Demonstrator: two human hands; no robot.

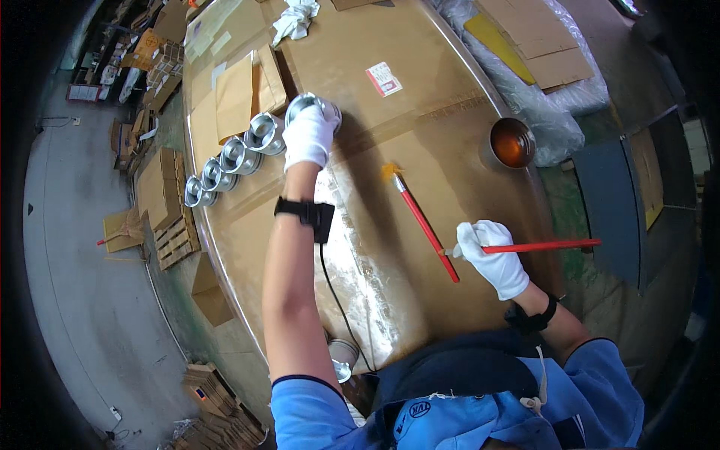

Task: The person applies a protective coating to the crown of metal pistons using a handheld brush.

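My left hand (pixel 310 136), in a white glove, reaches forward with its fingers closed on the rim of a silver metal piston (pixel 335 116). To its left more of the pistons stand in a slanting row, the nearest in line being this piston (pixel 265 135) and the farthest this small-looking piston (pixel 196 193). My right hand (pixel 491 256), also gloved in white, is closed round a red-handled brush (pixel 551 246) whose tip points left. Just beside that tip lies a second red-handled brush (pixel 426 227) on the tabletop, its yellowish bristles facing away from me.
A metal cup (pixel 512 142) of amber liquid stands at the brown-covered table's (pixel 450 187) right edge. Behind the pistons lie brown cardboard pieces (pixel 236 97). A white cloth (pixel 295 19) and a label (pixel 384 79) are farther back. Wrapped cardboard (pixel 540 45) sits beyond the right edge.
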